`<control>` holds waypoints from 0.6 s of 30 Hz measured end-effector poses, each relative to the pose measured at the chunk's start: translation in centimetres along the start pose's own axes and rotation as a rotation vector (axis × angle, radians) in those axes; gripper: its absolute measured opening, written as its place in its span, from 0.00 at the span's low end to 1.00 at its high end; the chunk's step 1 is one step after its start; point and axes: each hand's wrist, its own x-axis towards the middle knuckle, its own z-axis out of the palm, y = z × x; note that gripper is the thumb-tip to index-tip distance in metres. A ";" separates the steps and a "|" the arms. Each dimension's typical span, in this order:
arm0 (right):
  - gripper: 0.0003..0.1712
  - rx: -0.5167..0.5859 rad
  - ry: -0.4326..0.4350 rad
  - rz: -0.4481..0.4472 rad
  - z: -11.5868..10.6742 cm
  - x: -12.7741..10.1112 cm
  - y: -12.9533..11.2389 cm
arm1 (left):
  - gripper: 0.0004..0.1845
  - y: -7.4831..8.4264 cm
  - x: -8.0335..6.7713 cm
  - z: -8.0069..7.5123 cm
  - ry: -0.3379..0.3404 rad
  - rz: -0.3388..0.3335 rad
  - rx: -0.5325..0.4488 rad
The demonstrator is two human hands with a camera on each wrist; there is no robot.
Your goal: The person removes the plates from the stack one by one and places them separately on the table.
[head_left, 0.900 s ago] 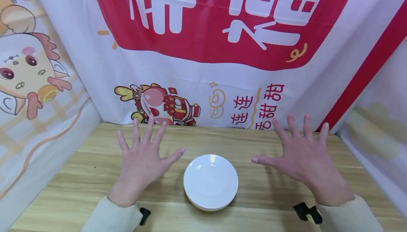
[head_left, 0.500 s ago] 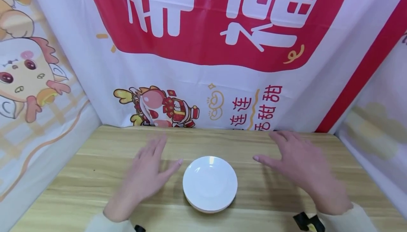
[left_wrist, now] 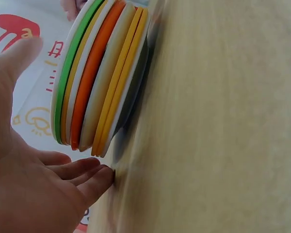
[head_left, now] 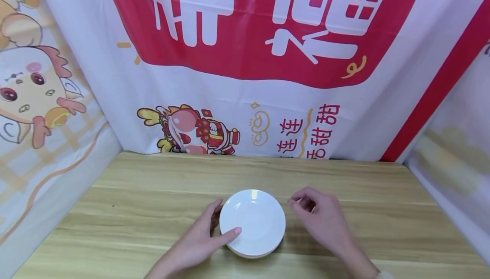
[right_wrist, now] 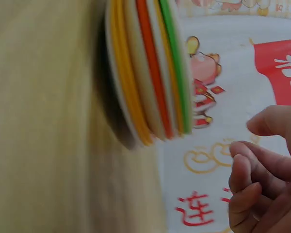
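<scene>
A stack of plates (head_left: 252, 221) stands on the wooden table, a white one on top. From the side, the left wrist view shows green, yellow, white, orange and cream layers (left_wrist: 94, 82) beneath it. My left hand (head_left: 200, 238) is at the stack's left side, its thumb over the top plate's rim and its fingers beside the stack. In the left wrist view those fingers look relaxed and apart from the plates. Right of the stack, a small gap away, is my right hand (head_left: 323, 217). Its fingers (right_wrist: 242, 174) are loosely bent and hold nothing.
The wooden table (head_left: 153, 185) runs back to a white cloth backdrop (head_left: 245, 113) with red lettering and cartoon figures. Printed cloth sides rise at left (head_left: 46, 113) and right (head_left: 451, 143).
Both hands, spread wide above the table before, have come down and inward to the stack. The left thumb now lies over the top plate's rim, and the right fingers have bent. The stack stays put.
</scene>
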 end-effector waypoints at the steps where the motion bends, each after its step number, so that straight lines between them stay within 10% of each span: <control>1: 0.02 0.029 0.003 0.027 0.5 -0.1 0.1 | 0.59 -0.1 -0.1 0.1 -0.011 0.011 0.006; 18: 0.19 0.338 -0.106 0.339 4.1 0.5 1.3 | 0.71 -2.3 -0.1 -0.3 -0.257 0.117 -0.278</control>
